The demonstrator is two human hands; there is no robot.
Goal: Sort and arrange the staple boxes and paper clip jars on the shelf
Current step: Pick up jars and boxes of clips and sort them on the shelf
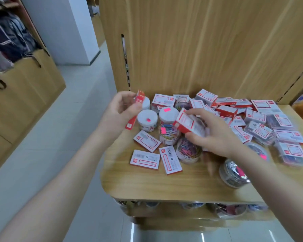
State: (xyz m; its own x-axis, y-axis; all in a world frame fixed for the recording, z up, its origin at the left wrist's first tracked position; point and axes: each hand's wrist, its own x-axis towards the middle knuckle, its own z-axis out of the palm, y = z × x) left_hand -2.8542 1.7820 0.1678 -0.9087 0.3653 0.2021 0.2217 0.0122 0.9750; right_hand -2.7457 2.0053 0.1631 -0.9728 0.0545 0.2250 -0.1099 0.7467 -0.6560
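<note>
No text can be read; print on the red-and-white cardboard staple boxes [147, 140] is blurred.

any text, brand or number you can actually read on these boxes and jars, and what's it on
None can be read.
Box in left hand: print blurred.
Box in right hand: red-framed label, blurred.
Flat boxes at shelf front: barcode and small lines, too small.
Pink stickers on jar lids: blank or unreadable.

Shelf [147, 186] front strip bare; boxes [255, 117] & jars [147, 119] crowd back, esp. right.
</note>
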